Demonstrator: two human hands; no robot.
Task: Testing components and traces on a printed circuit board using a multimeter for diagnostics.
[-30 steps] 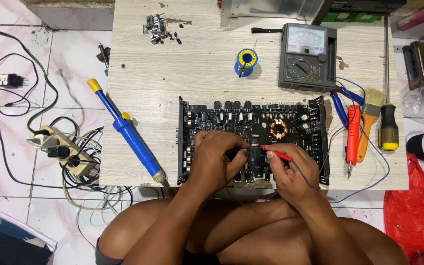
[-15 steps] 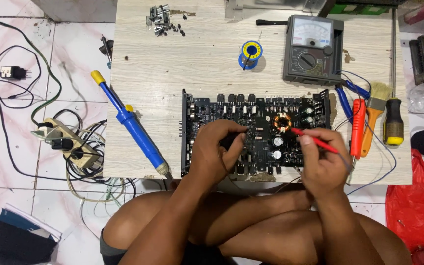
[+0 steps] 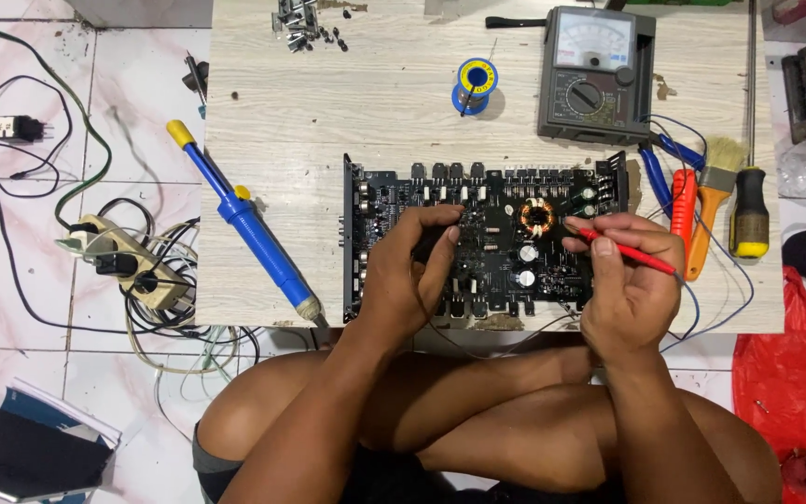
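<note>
A black circuit board (image 3: 496, 201) with capacitors and a copper coil lies on the low wooden table (image 3: 375, 112) in front of me. My left hand (image 3: 412, 271) rests on the board's left-middle part, fingers curled; whether it pinches a probe is hidden. My right hand (image 3: 632, 280) holds a red test probe (image 3: 622, 250) like a pen, its tip pointing left at the board's right side near the coil. I sit cross-legged on the floor.
An analog multimeter (image 3: 599, 75) stands at the back right, a solder spool (image 3: 475, 79) beside it. A blue desoldering pump (image 3: 244, 224) lies left of the board. Pliers, a red screwdriver, a brush (image 3: 715, 187) lie right. A power strip (image 3: 123, 261) with cables sits on the floor.
My right hand has moved the red probe from the board's lower middle out to its right side. The left hand stays on the board, and the camera view has shifted slightly.
</note>
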